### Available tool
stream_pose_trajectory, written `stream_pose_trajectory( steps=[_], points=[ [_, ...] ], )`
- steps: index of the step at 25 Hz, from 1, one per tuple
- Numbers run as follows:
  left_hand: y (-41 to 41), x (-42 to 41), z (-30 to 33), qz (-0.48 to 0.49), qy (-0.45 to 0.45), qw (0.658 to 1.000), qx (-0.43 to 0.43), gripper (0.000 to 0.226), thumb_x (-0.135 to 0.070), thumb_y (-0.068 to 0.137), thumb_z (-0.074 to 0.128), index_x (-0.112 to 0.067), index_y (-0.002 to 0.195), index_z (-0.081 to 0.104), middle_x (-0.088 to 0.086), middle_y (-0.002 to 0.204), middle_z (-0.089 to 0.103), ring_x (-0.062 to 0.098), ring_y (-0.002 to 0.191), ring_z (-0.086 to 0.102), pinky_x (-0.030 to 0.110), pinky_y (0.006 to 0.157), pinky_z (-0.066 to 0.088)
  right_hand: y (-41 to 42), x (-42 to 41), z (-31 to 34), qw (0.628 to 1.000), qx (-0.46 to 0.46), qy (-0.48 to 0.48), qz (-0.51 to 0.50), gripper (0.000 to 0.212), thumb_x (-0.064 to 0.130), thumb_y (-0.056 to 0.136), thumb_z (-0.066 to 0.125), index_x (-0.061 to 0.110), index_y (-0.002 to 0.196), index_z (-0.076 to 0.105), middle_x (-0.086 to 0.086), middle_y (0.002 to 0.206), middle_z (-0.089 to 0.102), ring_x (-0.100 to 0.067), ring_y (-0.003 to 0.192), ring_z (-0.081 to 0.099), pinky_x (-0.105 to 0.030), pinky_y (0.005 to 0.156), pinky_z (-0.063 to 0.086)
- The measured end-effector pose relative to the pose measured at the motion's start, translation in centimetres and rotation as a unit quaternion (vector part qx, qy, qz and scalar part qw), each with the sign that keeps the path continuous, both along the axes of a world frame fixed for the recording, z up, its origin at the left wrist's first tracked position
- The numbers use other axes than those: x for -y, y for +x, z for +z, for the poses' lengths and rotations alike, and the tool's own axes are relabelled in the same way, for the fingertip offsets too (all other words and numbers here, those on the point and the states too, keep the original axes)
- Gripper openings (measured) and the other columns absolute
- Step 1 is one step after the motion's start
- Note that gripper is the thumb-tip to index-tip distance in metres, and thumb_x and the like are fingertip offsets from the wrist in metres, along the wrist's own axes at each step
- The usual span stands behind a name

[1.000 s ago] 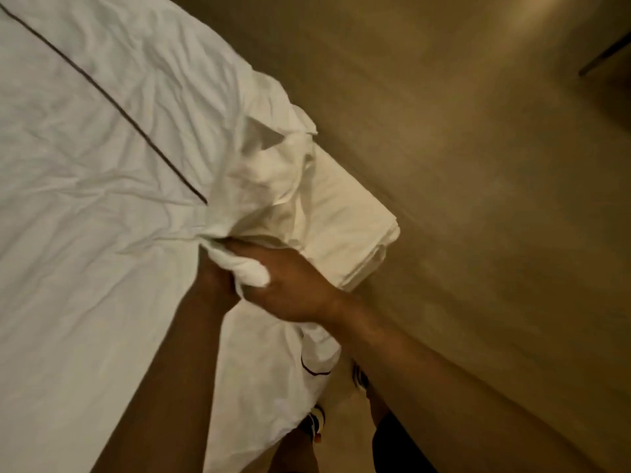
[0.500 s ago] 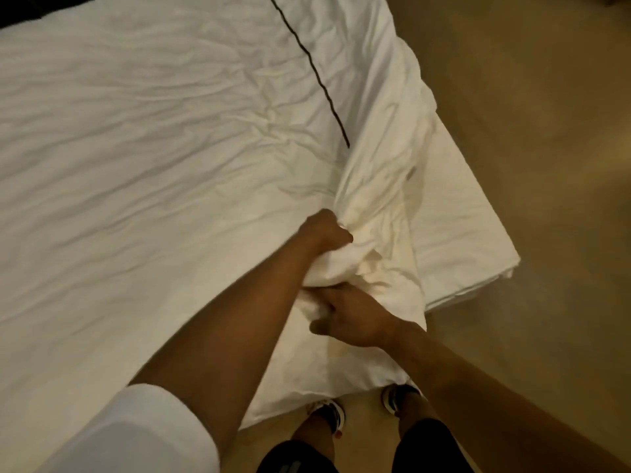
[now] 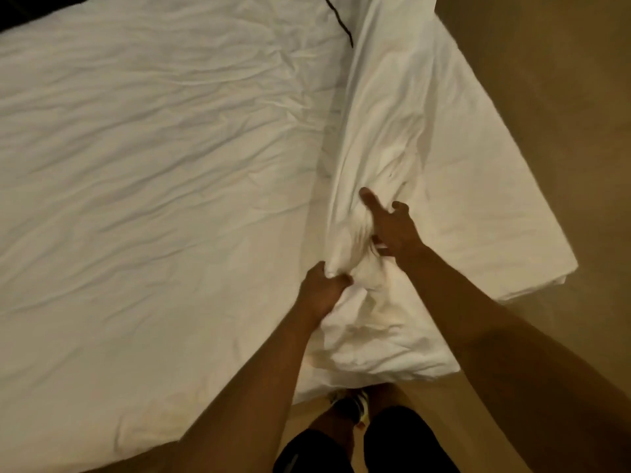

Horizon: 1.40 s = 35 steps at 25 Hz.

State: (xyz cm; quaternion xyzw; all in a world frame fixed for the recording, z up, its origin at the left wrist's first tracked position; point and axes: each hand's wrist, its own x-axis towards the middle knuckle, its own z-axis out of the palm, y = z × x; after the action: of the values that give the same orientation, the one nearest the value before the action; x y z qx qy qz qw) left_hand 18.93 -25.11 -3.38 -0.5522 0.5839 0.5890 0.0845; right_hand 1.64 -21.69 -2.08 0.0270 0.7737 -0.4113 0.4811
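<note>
A white cover with a thin dark piping line lies crumpled in a long ridge along the right side of the bed. My left hand grips a bunch of this cover near the bed's foot. My right hand sits just beyond it on the same ridge. Its thumb stretches over the fold and its fingers curl on the far side, pinching the cloth. The lower part of that hand is blurred.
The mattress corner, covered in white sheet, juts out to the right. Tan floor runs along the right side and under my feet. My shoe and dark shorts show at the bottom.
The view has swung left over the bed. My right hand has moved up the ridge past my left hand, which has dropped back nearer to me while keeping hold of the cloth.
</note>
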Motion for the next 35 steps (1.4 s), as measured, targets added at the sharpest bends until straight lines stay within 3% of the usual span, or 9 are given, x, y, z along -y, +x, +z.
stream_pose_trajectory(
  steps=[3, 5, 12, 19, 22, 25, 28, 32, 35],
  points=[
    [0.0, -0.1, 0.8, -0.024, 0.014, 0.999, -0.020, 0.034, -0.033, 0.078, 0.066, -0.031, 0.112, 0.069, -0.004, 0.107, 0.073, 0.020, 0.100, 0.068, 0.038, 0.089, 0.055, 3.2, 3.1, -1.5, 0.977, -0.101, 0.068, 0.173, 0.133, 0.068, 0.076, 0.070, 0.017, 0.154, -0.024, -0.026, 0.152, 0.037, -0.040, 0.134, 0.047, -0.044, 0.109, 0.042],
    [0.3, 0.8, 1.1, -0.046, 0.023, 0.998, -0.018, 0.035, -0.031, 0.084, 0.064, -0.029, 0.119, 0.067, -0.003, 0.112, 0.072, 0.019, 0.101, 0.066, 0.036, 0.090, 0.053, 4.4, 3.7, -2.5, 0.959, -0.155, 0.086, 0.220, 0.124, 0.050, 0.085, 0.069, 0.016, 0.153, -0.029, -0.027, 0.143, 0.046, -0.041, 0.127, 0.053, -0.042, 0.104, 0.042],
    [5.8, 3.0, 1.4, -0.036, 0.050, 0.992, -0.106, 0.046, -0.036, 0.084, 0.061, -0.037, 0.130, 0.060, -0.005, 0.123, 0.068, 0.017, 0.108, 0.065, 0.040, 0.099, 0.052, 8.5, 5.8, -1.0, 0.961, -0.188, 0.034, 0.201, 0.097, 0.024, 0.090, 0.064, 0.024, 0.160, -0.003, -0.018, 0.142, 0.054, -0.039, 0.129, 0.052, -0.041, 0.108, 0.039],
    [25.7, 9.1, 5.5, 0.078, 0.056, 0.969, -0.229, 0.039, -0.027, 0.090, 0.072, -0.028, 0.128, 0.064, -0.009, 0.117, 0.072, 0.007, 0.108, 0.068, 0.027, 0.097, 0.053, 26.2, 13.8, 3.5, 0.921, -0.233, -0.054, 0.307, 0.082, 0.023, 0.088, 0.064, 0.028, 0.157, 0.022, -0.004, 0.128, 0.060, -0.020, 0.112, 0.059, -0.025, 0.092, 0.041],
    [36.9, 9.1, 5.4, 0.123, 0.075, 0.966, -0.216, 0.031, -0.022, 0.090, 0.073, -0.030, 0.119, 0.068, -0.010, 0.110, 0.075, 0.006, 0.106, 0.069, 0.023, 0.094, 0.054, 36.6, 15.2, 3.0, 0.868, -0.222, -0.072, 0.438, 0.084, 0.020, 0.091, 0.062, 0.027, 0.159, 0.014, -0.013, 0.115, 0.067, -0.023, 0.094, 0.066, -0.018, 0.079, 0.042],
    [44.5, 5.8, 1.3, 0.178, 0.116, 0.965, -0.154, 0.029, -0.036, 0.083, 0.077, -0.032, 0.110, 0.069, -0.006, 0.109, 0.075, 0.013, 0.109, 0.068, 0.034, 0.099, 0.052, 43.8, 15.1, -1.4, 0.775, -0.153, -0.062, 0.610, 0.091, 0.024, 0.094, 0.059, 0.026, 0.159, -0.003, -0.016, 0.155, 0.041, -0.029, 0.135, 0.049, -0.024, 0.104, 0.038],
    [47.7, 2.2, -5.0, 0.213, 0.123, 0.969, -0.036, 0.038, -0.044, 0.088, 0.070, -0.032, 0.124, 0.064, -0.002, 0.125, 0.070, 0.018, 0.114, 0.064, 0.035, 0.100, 0.050, 46.6, 12.9, -6.3, 0.727, -0.063, -0.009, 0.683, 0.098, 0.034, 0.096, 0.061, 0.026, 0.158, -0.015, -0.015, 0.163, 0.024, -0.032, 0.140, 0.042, -0.031, 0.114, 0.028],
    [48.5, 0.7, -10.6, 0.233, 0.093, 0.958, 0.140, 0.041, -0.035, 0.096, 0.061, -0.011, 0.129, 0.061, 0.011, 0.126, 0.066, 0.033, 0.116, 0.061, 0.039, 0.098, 0.048, 46.5, 7.8, -9.6, 0.841, 0.012, -0.048, 0.539, 0.080, 0.025, 0.095, 0.065, 0.034, 0.158, 0.016, -0.006, 0.105, 0.069, -0.015, 0.094, 0.066, -0.023, 0.093, 0.047],
    [47.4, 1.5, -9.2, 0.244, 0.003, 0.960, 0.140, 0.032, -0.026, 0.097, 0.058, -0.008, 0.123, 0.055, 0.002, 0.113, 0.061, 0.030, 0.111, 0.060, 0.032, 0.087, 0.043, 45.1, 4.6, -10.0, 0.941, 0.101, -0.033, 0.322, 0.024, 0.010, 0.093, 0.061, 0.010, 0.116, 0.070, -0.009, 0.084, 0.069, -0.022, 0.078, 0.064, -0.032, 0.078, 0.052]
  ],
)
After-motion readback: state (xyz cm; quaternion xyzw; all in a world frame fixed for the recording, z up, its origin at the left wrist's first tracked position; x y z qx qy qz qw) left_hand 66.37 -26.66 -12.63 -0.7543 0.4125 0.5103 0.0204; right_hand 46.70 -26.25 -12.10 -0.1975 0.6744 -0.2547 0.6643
